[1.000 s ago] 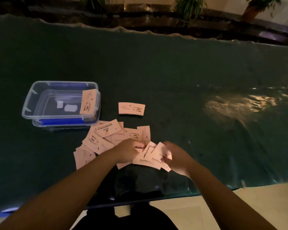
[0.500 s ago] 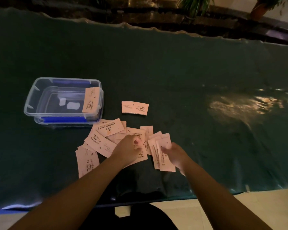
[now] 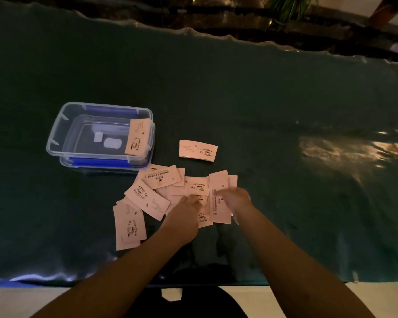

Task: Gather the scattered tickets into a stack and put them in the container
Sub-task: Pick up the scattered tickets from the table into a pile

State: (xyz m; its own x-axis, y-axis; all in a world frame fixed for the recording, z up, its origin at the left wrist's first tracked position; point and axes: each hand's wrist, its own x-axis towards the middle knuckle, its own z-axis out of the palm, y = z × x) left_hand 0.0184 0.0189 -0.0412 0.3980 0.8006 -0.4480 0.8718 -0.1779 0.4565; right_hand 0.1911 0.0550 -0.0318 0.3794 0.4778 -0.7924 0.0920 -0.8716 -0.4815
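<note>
**Fingers down on a loose pile of paper tickets**

Fingers of both hands rest on the middle of the ticket pile. The left hand lies palm down with its fingertips pressed together onto the paper. The right hand is blurred, so I cannot tell whether its fingers pinch a ticket or only lie flat on one.

Seen from the left hand, the pile fans out from 9 o'clock round to 1 o'clock on the dark green table cover. 1 ticket lies apart at 12 o'clock, clear of the rest. The clear plastic container sits at 10 o'clock, near the pile's far edge but not touching it. 1 more ticket leans against the container's right wall, inside it as far as I can tell.

Judging by the look, the tickets are thin card: very light, fairly stiff, easily creased. They should slide well on the smooth cover, so sweeping them inward with flat fingers seems better than picking each up. Once squared, the stack is best gripped across its long edges, thumb on 1 side and fingers on the other.
</note>
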